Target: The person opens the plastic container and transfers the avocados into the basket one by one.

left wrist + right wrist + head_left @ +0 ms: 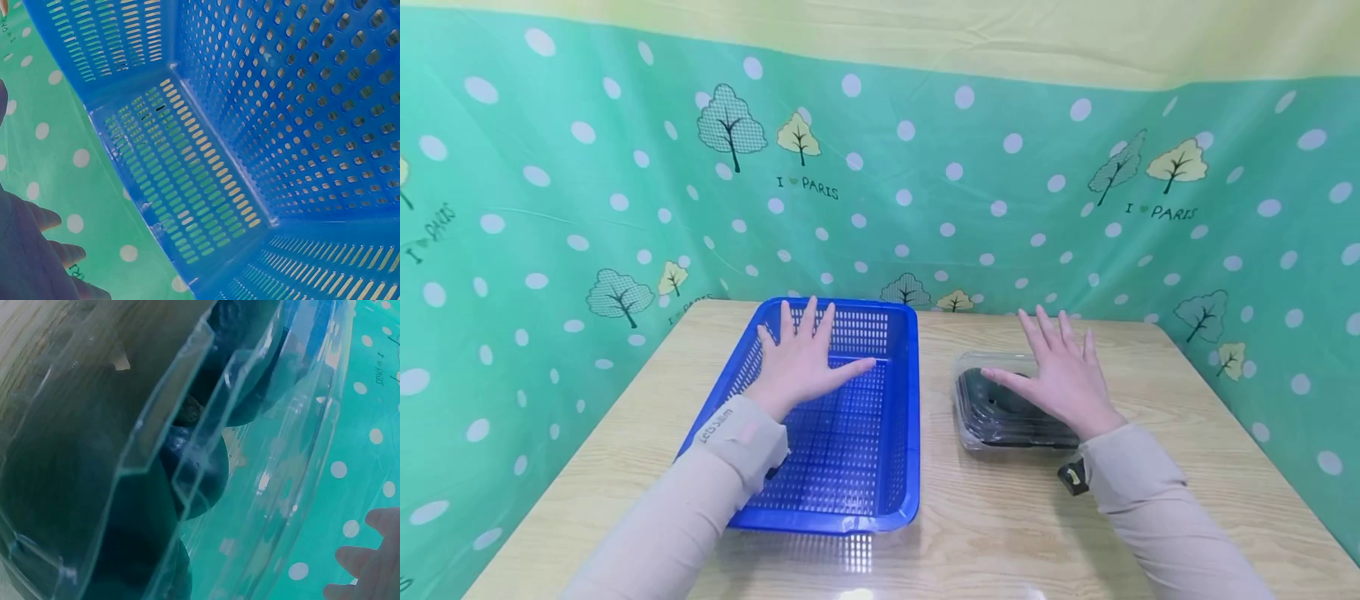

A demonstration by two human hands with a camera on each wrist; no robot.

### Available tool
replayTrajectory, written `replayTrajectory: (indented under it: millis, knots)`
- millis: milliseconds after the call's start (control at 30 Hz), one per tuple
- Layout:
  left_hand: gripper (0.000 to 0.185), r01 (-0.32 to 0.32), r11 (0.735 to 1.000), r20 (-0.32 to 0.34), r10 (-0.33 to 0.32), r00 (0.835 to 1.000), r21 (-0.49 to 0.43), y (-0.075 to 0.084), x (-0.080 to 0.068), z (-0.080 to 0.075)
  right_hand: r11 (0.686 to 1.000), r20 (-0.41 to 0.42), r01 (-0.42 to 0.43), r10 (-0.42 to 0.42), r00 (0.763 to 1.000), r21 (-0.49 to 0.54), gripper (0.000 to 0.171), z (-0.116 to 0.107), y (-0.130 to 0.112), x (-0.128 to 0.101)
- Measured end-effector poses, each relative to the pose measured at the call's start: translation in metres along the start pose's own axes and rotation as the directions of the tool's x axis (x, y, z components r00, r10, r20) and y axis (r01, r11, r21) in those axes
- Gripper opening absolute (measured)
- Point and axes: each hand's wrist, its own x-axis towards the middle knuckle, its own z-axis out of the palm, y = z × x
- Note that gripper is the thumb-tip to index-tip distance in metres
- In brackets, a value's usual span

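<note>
A blue perforated plastic basket (904,392) sits on the wooden table, left of centre. My left hand (801,360) hovers flat over it with fingers spread straight, holding nothing. To the right lies a clear plastic clamshell container (1000,417) with a dark tray inside. My right hand (1063,371) is spread flat over it, fingers straight; whether the palm touches the lid I cannot tell. In the left wrist view the basket (262,125) fills the frame, its inside bare, with fingertips (44,244) at the lower left. In the right wrist view the clamshell (156,462) shows close up, with fingertips (369,562) at the lower right.
The light wooden table (1000,533) is walled on three sides by a green cloth (962,192) printed with white dots and trees. A small black strap piece (1075,475) sits at my right wrist. Bare wood lies in front of the basket and the container.
</note>
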Motion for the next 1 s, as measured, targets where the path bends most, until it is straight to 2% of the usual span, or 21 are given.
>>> replayTrajectory:
  millis: [267,667,1000]
  knots:
    - [0.115,-0.011,1.000,-0.001,0.011,1.000,-0.003,0.007,0.001,-0.003,1.000,-0.011,0.013,-0.012,1.000,0.019,0.109,-0.006,0.003,0.000]
    - [0.112,-0.065,0.998,0.010,0.065,0.998,-0.005,0.038,0.003,-0.015,0.985,-0.018,-0.028,0.032,0.999,0.169,0.103,-0.019,0.004,-0.005]
    - [0.106,-0.124,0.992,0.001,0.124,0.992,0.011,0.064,0.007,-0.025,0.947,-0.008,-0.108,0.116,0.993,0.304,0.096,-0.023,0.004,-0.019]
